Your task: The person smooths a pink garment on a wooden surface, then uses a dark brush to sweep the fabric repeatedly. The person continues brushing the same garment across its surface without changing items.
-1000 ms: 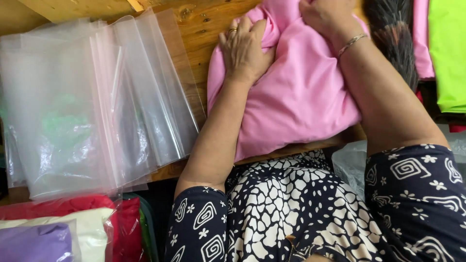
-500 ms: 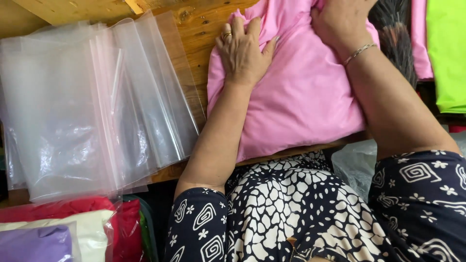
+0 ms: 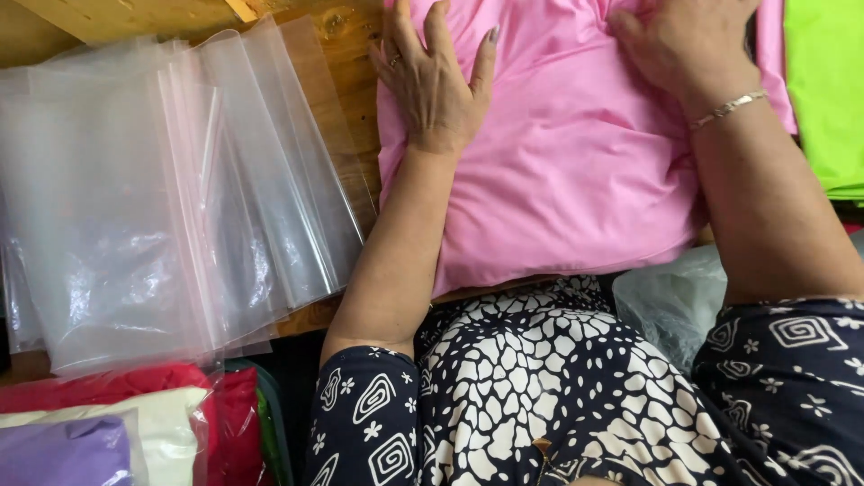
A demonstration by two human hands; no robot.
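Both hands were laid flat on a folded pink garment point(image 3: 576, 171) that rested on the wooden surface point(image 3: 346, 108), directly before the person's patterned dress point(image 3: 558, 387). The left hand point(image 3: 436, 76) was pressed palm-down near the garment's left edge, fingers spread and nothing pinched; a ring was seen on one finger. The right hand point(image 3: 688, 45) was placed on the upper right part of the cloth, partly cut off by the top of the frame, so its grip could only be judged as open and flat against the fabric; a thin bracelet point(image 3: 727, 108) was worn at the wrist. The step in hand was judged to be smoothing and flattening the fold. It would be done well if pressure were applied evenly from the middle outward, so that trapped air and creases were pushed toward the edges, and if the left edge were held square while the right side was stroked flat. A fanned stack of clear plastic bags point(image 3: 171, 198) lay just to the left on the surface, apart from the garment. A lime green cloth point(image 3: 828, 90) was seen at the right edge, and already bagged red, cream and purple garments point(image 3: 108, 423) at lower left. A crumpled clear bag point(image 3: 670, 301) lay near the right forearm.
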